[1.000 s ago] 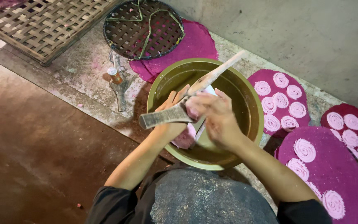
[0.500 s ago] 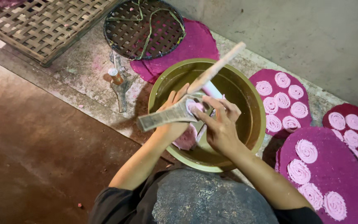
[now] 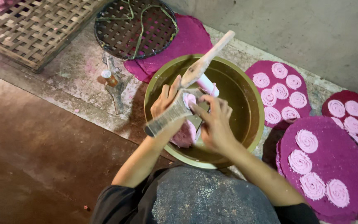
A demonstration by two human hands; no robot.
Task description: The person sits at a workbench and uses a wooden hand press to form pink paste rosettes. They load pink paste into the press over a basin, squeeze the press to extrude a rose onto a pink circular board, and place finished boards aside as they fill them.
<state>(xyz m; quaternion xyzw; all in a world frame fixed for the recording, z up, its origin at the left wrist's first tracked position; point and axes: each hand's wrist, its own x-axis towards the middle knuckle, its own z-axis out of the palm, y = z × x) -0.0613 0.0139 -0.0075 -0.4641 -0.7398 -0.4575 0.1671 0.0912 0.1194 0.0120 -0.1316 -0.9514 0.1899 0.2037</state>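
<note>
Glossy metal basin [image 3: 251, 124], pale rough wooden press [image 3: 206, 62], soft pink dough [image 3: 185, 135], woven bamboo tray [image 3: 135, 27]

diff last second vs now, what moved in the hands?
The right hand shifted slightly left and toward the body, its fingertips now pressing into the pink dough beside the grater-like tool. The left hand kept its grip on that tool. The wooden paddle, the green basin and the pink coils on round mats stayed put.

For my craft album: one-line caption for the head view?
Both hands, left hand and right hand, work pink dough over a brass-coloured basin.
</note>
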